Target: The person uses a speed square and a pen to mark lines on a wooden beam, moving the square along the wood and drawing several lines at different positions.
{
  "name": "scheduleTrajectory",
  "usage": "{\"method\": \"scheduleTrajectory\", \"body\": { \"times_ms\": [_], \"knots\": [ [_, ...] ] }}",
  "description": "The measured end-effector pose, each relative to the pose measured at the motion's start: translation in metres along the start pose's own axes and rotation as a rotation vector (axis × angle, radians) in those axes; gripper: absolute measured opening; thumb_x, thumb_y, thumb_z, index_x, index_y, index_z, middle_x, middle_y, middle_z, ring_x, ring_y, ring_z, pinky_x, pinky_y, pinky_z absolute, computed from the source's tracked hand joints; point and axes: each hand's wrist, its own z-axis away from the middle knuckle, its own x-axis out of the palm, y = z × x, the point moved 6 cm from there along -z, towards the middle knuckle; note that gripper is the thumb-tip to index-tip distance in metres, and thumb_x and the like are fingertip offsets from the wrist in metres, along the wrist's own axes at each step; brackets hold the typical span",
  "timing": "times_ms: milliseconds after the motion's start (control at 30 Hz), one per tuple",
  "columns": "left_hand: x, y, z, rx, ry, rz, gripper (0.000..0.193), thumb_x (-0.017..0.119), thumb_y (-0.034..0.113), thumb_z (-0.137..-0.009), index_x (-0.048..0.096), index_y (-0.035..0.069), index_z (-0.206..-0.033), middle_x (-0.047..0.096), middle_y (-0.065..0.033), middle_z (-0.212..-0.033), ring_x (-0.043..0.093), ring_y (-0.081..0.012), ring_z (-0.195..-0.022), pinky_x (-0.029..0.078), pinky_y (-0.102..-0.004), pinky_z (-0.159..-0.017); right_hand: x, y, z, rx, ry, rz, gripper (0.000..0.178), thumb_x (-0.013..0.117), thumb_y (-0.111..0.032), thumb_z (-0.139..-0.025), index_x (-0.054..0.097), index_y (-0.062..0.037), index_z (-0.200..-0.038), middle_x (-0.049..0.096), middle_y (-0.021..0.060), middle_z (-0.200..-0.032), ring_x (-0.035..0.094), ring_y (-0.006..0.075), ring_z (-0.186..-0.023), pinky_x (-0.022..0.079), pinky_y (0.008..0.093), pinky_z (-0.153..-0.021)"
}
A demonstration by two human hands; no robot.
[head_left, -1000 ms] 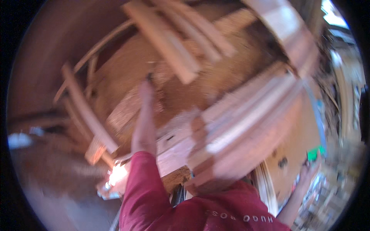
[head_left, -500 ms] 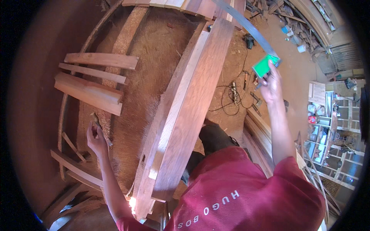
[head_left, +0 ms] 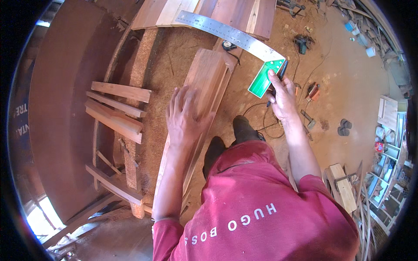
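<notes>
My left hand (head_left: 186, 116) lies flat, fingers spread, on a long reddish wooden plank (head_left: 204, 82) that runs from near my body toward the far side. My right hand (head_left: 281, 96) grips the green handle of a try square (head_left: 263, 79), together with a dark pencil. The square's long steel blade (head_left: 226, 31) stretches up and to the left, over the far end of the plank. A small round tape measure (head_left: 228, 45) sits beside the plank's far end.
Several short boards (head_left: 116, 111) lie stacked on a sawdust-covered bench (head_left: 165, 65) to the left. Wider planks (head_left: 209, 11) lie at the top. Power tools (head_left: 302, 42), a cable and hand tools are scattered on the dirt floor at right. Shelves (head_left: 387, 148) stand far right.
My left hand has moved from the bench's left side onto the plank. My right hand has brought the square closer in, over the plank's far end. The view has steadied.
</notes>
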Motion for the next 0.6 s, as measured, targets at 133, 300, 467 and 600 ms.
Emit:
{"method": "scheduleTrajectory", "body": {
  "times_ms": [133,300,467,600],
  "knots": [
    [0.028,-0.01,-0.005,0.065,0.036,-0.071,0.051,0.075,0.023,-0.09,0.06,0.003,-0.135,0.062,-0.0203,-0.135,0.057,-0.0388,-0.128,0.047,-0.0474,-0.106,-0.026,0.001,-0.003,-0.004,-0.006,0.026,0.022,0.077,-0.033,-0.095,0.067,-0.0129,-0.097,0.059,-0.0078,-0.081,0.044,0.0006,-0.055,0.031,0.0186,-0.042],
    [0.011,-0.025,-0.016,-0.278,0.24,0.374,0.036,0.061,0.024,-0.102,0.064,0.001,-0.129,0.064,-0.0229,-0.129,0.057,-0.0426,-0.125,0.045,-0.0501,-0.105,-0.016,0.037,0.0,0.12,-0.178,0.115,0.027,0.075,-0.038,-0.096,0.069,-0.0113,-0.094,0.055,-0.0093,-0.073,0.043,0.0,-0.056,0.029,0.0197,-0.044],
    [0.014,-0.013,-0.037,0.286,0.07,-0.014,0.045,0.061,0.033,-0.102,0.06,0.005,-0.137,0.061,-0.0211,-0.133,0.054,-0.0428,-0.128,0.04,-0.0522,-0.108,0.042,0.065,-0.001,0.147,-0.367,0.127,0.029,0.075,-0.034,-0.097,0.071,-0.0056,-0.103,0.065,-0.0055,-0.086,0.054,0.0053,-0.077,0.045,0.0264,-0.069],
    [0.024,0.014,-0.057,0.337,-0.018,0.028,0.065,0.069,0.051,-0.092,0.059,0.008,-0.139,0.056,-0.0199,-0.141,0.048,-0.0412,-0.135,0.035,-0.0545,-0.111,0.058,0.09,-0.004,0.092,-0.396,0.126,0.03,0.075,-0.031,-0.097,0.071,-0.0031,-0.106,0.068,-0.0042,-0.089,0.057,0.0064,-0.08,0.049,0.0287,-0.072]
  ]
}}
